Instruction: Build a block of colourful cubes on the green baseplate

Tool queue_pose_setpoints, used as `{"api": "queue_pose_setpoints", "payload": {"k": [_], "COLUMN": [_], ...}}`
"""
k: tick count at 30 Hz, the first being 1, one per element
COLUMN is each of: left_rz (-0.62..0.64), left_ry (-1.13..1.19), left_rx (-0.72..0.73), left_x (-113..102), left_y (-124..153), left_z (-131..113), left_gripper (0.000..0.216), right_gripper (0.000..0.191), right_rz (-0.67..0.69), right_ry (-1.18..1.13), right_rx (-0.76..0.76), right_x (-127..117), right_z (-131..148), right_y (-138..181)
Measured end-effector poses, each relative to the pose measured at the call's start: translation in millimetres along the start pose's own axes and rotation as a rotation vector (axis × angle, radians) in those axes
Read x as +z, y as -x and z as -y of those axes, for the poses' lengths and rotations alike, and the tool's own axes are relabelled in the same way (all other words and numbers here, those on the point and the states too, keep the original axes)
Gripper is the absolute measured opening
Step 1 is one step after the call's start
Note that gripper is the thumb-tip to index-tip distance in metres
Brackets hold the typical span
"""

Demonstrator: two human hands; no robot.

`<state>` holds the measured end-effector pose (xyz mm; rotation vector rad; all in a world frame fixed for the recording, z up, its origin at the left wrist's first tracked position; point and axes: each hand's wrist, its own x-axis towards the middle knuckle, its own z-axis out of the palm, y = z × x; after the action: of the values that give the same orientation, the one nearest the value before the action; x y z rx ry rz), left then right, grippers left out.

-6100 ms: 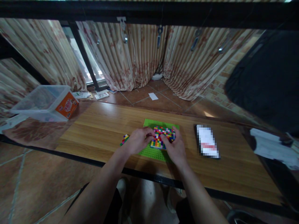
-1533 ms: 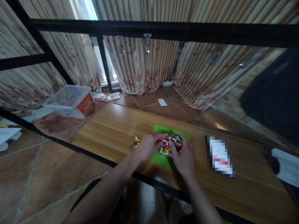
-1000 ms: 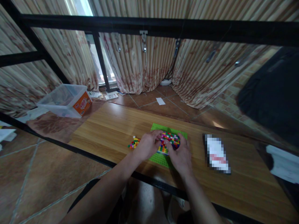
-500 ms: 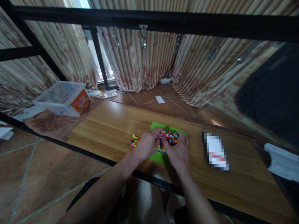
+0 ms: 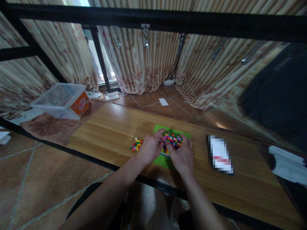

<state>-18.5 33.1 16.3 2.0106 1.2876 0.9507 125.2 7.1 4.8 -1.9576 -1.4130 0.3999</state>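
Left hand: grip unclear | right hand: clasping brick panel | baseplate inside table edge

Striped curtains, bright window, tiled floor

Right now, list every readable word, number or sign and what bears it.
None readable.
Orange label on the clear plastic box: pale lettering, too blurred.
White rectangular card with dark print: too small.
Pale papers beside it: too small.
Dark-edged, white-and-red rectangular object: pixelated.
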Motion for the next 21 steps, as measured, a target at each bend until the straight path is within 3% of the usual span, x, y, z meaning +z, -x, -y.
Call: {"api": "queue_pose_setpoints", "payload": {"k": [21], "left_rz": [-0.010], "left_ry": [-0.083], "left_rx": [-0.042], "left_x": [-2.3], "left_y": [0.8], "left_z": [-7.1], "left_gripper": [0.050], "right_gripper": [0.079], "right_rz": [-0.032], "right_ry": [-0.003], "right_rx": [0.017], "right_x": [1.1], "right_z": [2.5], "right_y": [-1.4]}}
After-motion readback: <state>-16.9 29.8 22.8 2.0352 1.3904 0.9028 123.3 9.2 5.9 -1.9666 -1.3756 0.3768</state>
